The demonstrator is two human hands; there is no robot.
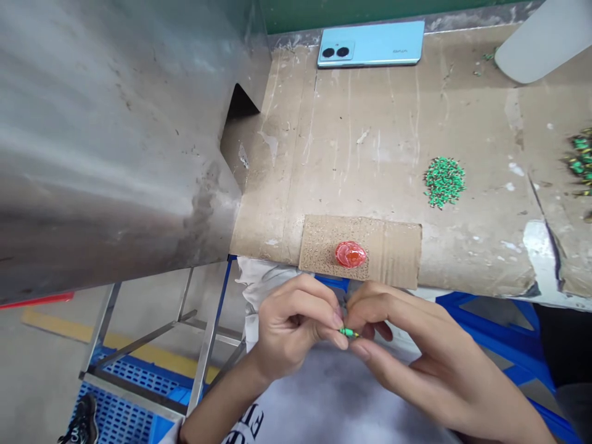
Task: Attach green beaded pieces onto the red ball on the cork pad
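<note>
A small green part with a thin yellow end [348, 332] is held just beyond the table's front edge. My left hand [300, 320] pinches its green end between thumb and forefinger. The thumb and forefinger of my right hand [407, 345] close around the yellow end. Beyond my hands, a small round container of shiny red-orange material [350, 254] sits on a loose piece of cardboard [395, 253]. Farther right lies a pile of tiny green pieces [444, 181].
A large metal housing [115, 135] rises on the left. A light blue phone [374, 44] lies at the back of the cardboard-covered table [356, 148]. A white rounded object [546, 43] stands at the back right. More green and yellow pieces [581, 161] sit at the right edge.
</note>
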